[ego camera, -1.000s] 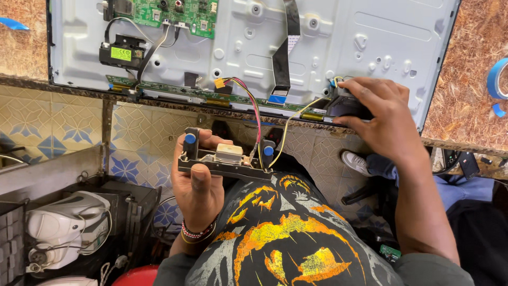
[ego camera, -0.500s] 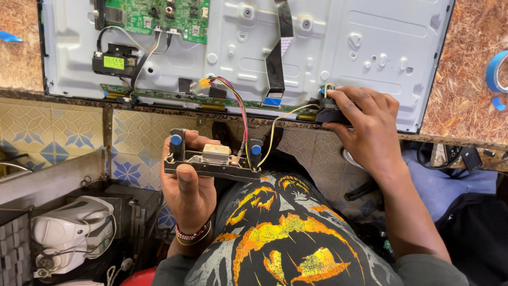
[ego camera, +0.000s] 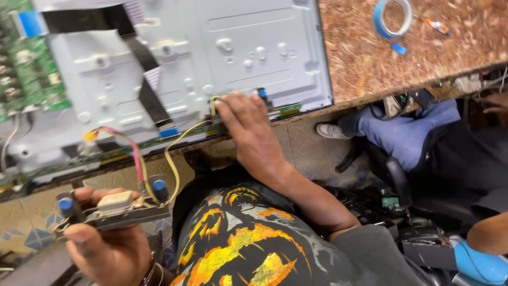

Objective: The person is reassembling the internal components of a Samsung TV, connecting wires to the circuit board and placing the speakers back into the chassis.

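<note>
Speaker bar (ego camera: 114, 212) — in left-hand (ego camera: 108, 249) grip

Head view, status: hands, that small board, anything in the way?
Left hand holds small board. Right hand presses on the metal panel's lower edge. Yellow wire and red wire link board and panel.

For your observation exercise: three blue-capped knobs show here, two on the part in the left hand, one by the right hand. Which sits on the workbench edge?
The blue knob beside the right hand, against the grey metal panel. The other two ride on the small board held off the bench.
</note>
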